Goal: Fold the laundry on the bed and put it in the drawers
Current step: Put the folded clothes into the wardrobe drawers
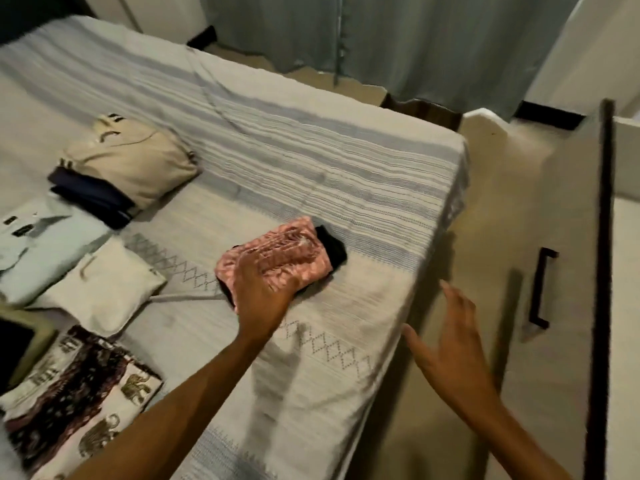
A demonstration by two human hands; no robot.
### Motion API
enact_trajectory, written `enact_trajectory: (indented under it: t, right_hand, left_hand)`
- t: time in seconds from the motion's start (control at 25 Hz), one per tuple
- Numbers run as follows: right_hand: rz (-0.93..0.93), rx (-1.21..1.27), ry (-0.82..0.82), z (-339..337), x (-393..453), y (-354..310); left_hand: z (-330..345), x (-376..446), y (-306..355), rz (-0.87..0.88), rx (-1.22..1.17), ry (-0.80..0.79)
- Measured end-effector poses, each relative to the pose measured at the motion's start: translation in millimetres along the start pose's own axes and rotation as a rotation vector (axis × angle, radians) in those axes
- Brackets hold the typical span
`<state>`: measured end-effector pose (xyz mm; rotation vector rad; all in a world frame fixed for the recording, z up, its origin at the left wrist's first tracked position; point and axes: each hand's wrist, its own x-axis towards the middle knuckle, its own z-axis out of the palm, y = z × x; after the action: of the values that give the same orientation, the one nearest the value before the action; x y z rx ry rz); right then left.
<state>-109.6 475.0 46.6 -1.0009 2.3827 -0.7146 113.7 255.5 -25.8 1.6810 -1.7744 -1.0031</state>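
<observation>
Gripping pink folded stack (287, 258) one-handed, left hand (265, 289) risks spilling black garment (332, 245) underneath; right hand (446, 344) spread, empty.

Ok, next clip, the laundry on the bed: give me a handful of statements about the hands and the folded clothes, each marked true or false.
1. The left hand rests on the folded pink garment. True.
2. The right hand holds a folded shirt. False: it holds nothing, fingers spread, past the edge of the bed.
3. A black garment lies under the pink one. True, it shows at the pink garment's far end.
4. The beige folded garment lies under the dark navy one. False: the beige one lies on top.
5. The elephant-print cloth hangs off the bed's right edge. False: it lies on the bed near the picture's lower left.
</observation>
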Motion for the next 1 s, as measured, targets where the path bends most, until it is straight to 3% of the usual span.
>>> enact_trajectory:
  t: [0.04, 0.12, 0.24, 0.4, 0.52, 0.64, 0.84, 1.0]
  right_hand:
    - [0.021, 0.125, -0.124, 22.8, 24.5, -25.9]
    - [0.039, 0.213, -0.256, 75.2, 81.0, -67.5]
    - [0.011, 0.202, -0.335, 140.5, 153.5, -100.4]
    - [0.114, 0.389, -0.352, 178.5, 201.9, -109.3]
    - [0.037, 0.513, -0.55, 196.4, 199.4, -106.1]
    - [0.065, 0.557, -0.504, 180.9, 180.9, -104.5]
    - [0.084, 0.781, -0.249, 56.5, 138.0, -62.5]
    - [0.134, 0.959, 0.021, -79.8, 84.8, -3.2]
  left_hand:
    - [-16.4, 20.0, -22.0, -0.19, 0.002, 0.109]
    - [-35.8, 47.1, -49.4, -0.528, -0.023, 0.096]
    - [-30.4, 65.6, -73.4, -0.7, -0.178, -0.066]
    - [-10.9, 82.0, -84.3, -0.594, -0.411, -0.152]
    - [-10.9, 85.9, -76.3, -0.536, -0.634, -0.259]
    - [-21.7, 82.2, -50.9, -0.512, -0.62, -0.308]
    - [-16.3, 69.7, 87.0, -0.196, -0.447, -0.609]
    - [36.1, 16.9, 224.4, 0.092, -0.301, -0.826]
